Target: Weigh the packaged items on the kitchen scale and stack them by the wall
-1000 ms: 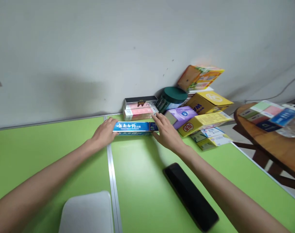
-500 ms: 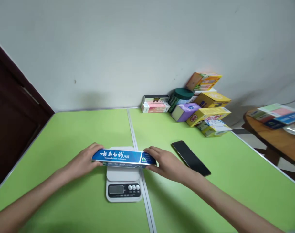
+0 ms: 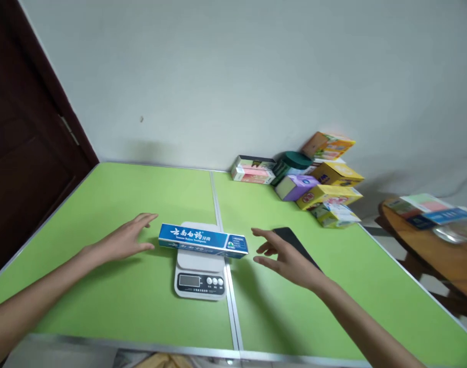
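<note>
Though free of both hands, one toothpaste box (image 3: 197, 239): long, slim, blue with white lettering. Lies slightly askew across the white scale (image 3: 199, 262), both ends overhanging the platform.

Handling, by judgement: probably light; stiff along its length; thin card, likely to dent under a hard pinch; printed faces perhaps a little slick; not otherwise fragile. Best hold: the two overhanging ends, one to each hand, thumb low on the near side, fingertips over the far edge, pressure gentle and even. Avoid pressing down at one end only, for risk of tipping.

Left hand (image 3: 128, 239): empty, just beside the left end, not touching; thumb and fingers spread wide. Right hand (image 3: 283, 258): empty, near the right end, likewise apart; fingers loosely curled, thumb well clear below, gap fairly wide.

Farther out: black phone (image 3: 295, 240), partly hidden behind the right hand, on the green table (image 3: 121, 197). Toward the wall (image 3: 218, 76): pink box (image 3: 252, 176), green tub (image 3: 294, 160), purple pack (image 3: 294, 188), yellow boxes (image 3: 327, 195), orange pack (image 3: 329, 145) highest. Off to the right: wooden table (image 3: 444, 250) bearing blurred cartons (image 3: 428, 208). Far left: dark door (image 3: 29, 117).
</note>
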A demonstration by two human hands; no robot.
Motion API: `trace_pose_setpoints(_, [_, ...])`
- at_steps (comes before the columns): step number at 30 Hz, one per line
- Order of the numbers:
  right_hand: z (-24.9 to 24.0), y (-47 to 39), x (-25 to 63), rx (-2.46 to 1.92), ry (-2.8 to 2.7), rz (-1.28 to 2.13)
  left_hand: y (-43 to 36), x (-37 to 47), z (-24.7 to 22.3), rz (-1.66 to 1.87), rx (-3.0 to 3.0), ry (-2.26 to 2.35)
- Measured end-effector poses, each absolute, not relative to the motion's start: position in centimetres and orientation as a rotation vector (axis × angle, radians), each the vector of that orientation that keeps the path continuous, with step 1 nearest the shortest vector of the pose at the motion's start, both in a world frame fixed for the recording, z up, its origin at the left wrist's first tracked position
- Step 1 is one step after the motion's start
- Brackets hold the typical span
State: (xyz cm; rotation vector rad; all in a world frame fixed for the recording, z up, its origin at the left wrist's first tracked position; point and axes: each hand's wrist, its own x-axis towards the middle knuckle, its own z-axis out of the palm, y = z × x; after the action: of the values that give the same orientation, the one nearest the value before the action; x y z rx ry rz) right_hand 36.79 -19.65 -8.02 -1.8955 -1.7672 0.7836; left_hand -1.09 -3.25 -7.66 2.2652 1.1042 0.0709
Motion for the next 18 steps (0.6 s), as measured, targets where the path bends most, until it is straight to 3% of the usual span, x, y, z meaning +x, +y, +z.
trace_pose_setpoints(9, [-8.0,-13.6,34.5,-1.81,-1.953,0.763,-0.5,1.4,-7.0,0.214,2.202,0.911])
trace_pose_setpoints(18, [-11.4,8.6,24.7,-1.583,-1.968,0.653,17.9,-6.6,-8.7,0.332,2.341,1.359])
